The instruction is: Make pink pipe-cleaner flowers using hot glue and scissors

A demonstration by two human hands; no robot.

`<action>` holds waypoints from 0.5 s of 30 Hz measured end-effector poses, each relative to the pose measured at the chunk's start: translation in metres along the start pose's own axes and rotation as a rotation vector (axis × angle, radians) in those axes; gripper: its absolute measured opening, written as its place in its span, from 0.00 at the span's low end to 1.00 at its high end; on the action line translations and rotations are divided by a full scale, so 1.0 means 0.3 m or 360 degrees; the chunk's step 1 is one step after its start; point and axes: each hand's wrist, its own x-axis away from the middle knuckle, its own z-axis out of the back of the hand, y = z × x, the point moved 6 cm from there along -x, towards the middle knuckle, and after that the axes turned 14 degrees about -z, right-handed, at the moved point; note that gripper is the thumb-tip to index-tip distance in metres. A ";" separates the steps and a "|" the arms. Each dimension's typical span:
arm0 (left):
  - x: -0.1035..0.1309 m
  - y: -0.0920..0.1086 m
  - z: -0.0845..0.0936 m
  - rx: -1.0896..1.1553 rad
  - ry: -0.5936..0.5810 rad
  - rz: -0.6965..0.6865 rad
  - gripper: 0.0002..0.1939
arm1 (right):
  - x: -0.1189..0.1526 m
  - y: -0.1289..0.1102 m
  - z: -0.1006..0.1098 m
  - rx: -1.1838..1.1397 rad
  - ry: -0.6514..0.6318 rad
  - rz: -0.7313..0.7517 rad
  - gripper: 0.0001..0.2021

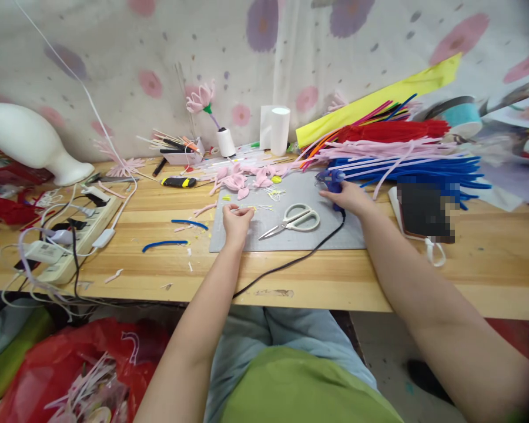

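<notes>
My left hand (237,228) is closed in a pinch on a small bundle of thin white flower stamens (264,207) with a touch of yellow. The blue hot glue gun (334,183) is in the grip of my right hand (351,198), at the far right of the grey cutting mat (335,239). Between my hands lie white-handled scissors (284,225), blades toward the left. Beyond my left hand are pink fuzzy petals (235,181) and a loose cluster of white stamens (275,192). My fingers partly hide the gun's handle.
A black cord (291,262) runs from the gun across the table. Blue, pink and red pipe cleaners (414,170) pile up at the back right. A power strip (86,235) stands left, a phone-like dark object (425,208) right. A yellow-black cutter (178,183) lies behind.
</notes>
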 end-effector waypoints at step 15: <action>-0.006 -0.013 0.004 -0.0063 -0.0009 0.0048 0.21 | 0.268 -0.227 -0.081 -0.0790 -0.0674 0.0590 0.20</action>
